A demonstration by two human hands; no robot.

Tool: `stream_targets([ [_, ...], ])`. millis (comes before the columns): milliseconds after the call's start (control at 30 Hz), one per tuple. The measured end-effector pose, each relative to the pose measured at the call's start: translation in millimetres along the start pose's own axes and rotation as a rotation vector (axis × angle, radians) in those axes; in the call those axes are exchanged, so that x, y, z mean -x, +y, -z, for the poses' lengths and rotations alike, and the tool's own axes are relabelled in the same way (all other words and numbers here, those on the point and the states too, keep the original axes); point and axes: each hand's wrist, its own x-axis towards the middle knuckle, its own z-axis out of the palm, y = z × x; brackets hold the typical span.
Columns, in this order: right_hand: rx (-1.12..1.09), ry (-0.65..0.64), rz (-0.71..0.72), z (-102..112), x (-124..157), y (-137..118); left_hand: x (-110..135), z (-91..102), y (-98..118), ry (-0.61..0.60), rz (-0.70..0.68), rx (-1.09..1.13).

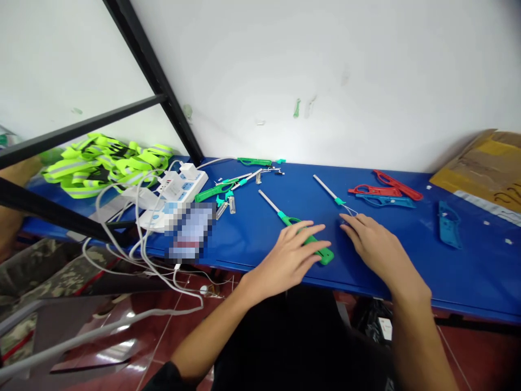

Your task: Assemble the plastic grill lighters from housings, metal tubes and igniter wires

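Note:
My left hand is over a green long-nosed lighter, its fingers spread across the handle. The lighter's metal tube points to the far left. My right hand is closed, thumb and fingertips together near the table. At those fingertips ends a thin wire from a loose metal lighter tube with a teal collar. What the fingers pinch is mostly hidden. Beyond this hand lie red lighter casing halves and a blue casing half. Another blue casing half is farther right.
Green lighter parts and small clear pieces lie left of centre. A phone, a power strip with white cables and neon reflective straps are farther left, behind a black frame. A cardboard box stands right.

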Motion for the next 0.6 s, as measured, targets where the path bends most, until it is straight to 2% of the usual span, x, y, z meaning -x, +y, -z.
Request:
stream_targets([
  [100, 0.049, 0.010, -0.005, 8, -1, -25, 1, 11.9, -13, 0.135, 0.147, 0.075],
  [167, 0.019, -0.006, -0.007, 12, -4, -54, 2, 15.7, -26, 0.256, 0.335, 0.099],
  [267, -0.022, -0.142, -0.027, 13, -7, -96, 5, 16.8, -39, 0.361, 0.646, 0.080],
  [367, -0.175, -0.276, -0.131, 12, -10, -106, 7, 17.6, -43, 0.397, 0.780, 0.057],
  [433, -0.488, -0.304, -0.296, 15, -12, -95, 6, 18.9, -42, 0.405, 0.820, 0.058],
  [533, -1.255, -0.259, -0.577, 25, -17, -73, 5, 20.6, -41, 0.389, 0.842, 0.065],
  [600, -1.732, -0.213, -0.646, 32, -18, -67, 4, 20.7, -41, 0.368, 0.846, 0.062],
])
